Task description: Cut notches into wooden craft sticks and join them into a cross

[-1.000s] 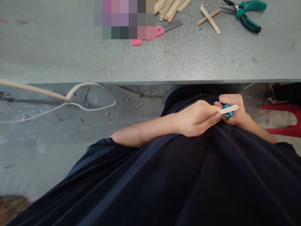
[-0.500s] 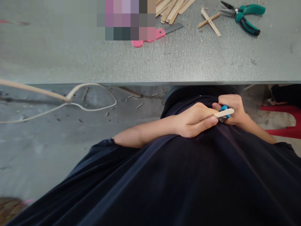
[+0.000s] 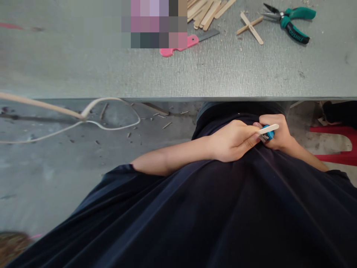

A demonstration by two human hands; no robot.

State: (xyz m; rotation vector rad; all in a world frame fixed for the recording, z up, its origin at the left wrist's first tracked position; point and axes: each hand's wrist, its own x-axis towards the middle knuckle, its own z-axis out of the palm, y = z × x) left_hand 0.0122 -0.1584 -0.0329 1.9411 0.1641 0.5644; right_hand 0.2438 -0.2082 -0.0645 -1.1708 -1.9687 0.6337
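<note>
Above my lap, below the table edge, my left hand [image 3: 232, 141] pinches a wooden craft stick [image 3: 269, 129] between thumb and fingers. The stick's rounded end points right, over a blue tool with a metal part [image 3: 269, 134]. Curled round that tool is my right hand [image 3: 276, 130], close against the left fingertips. Most of the tool is hidden by the fingers and the stick, so its exact kind does not show. Whether the metal touches the stick I cannot tell.
On the grey table [image 3: 223, 74] lie a pile of craft sticks [image 3: 209, 15], a pink-handled saw [image 3: 186, 42], two crossed sticks [image 3: 249, 26] and green-handled pliers [image 3: 292, 22]. A pale strap loop [image 3: 111, 99] hangs at left. A red stool [image 3: 334, 129] stands at right.
The craft stick has shifted slightly up and right over the blue tool. My left thumb has moved a little upward. The table things appear slightly shifted with the camera.
</note>
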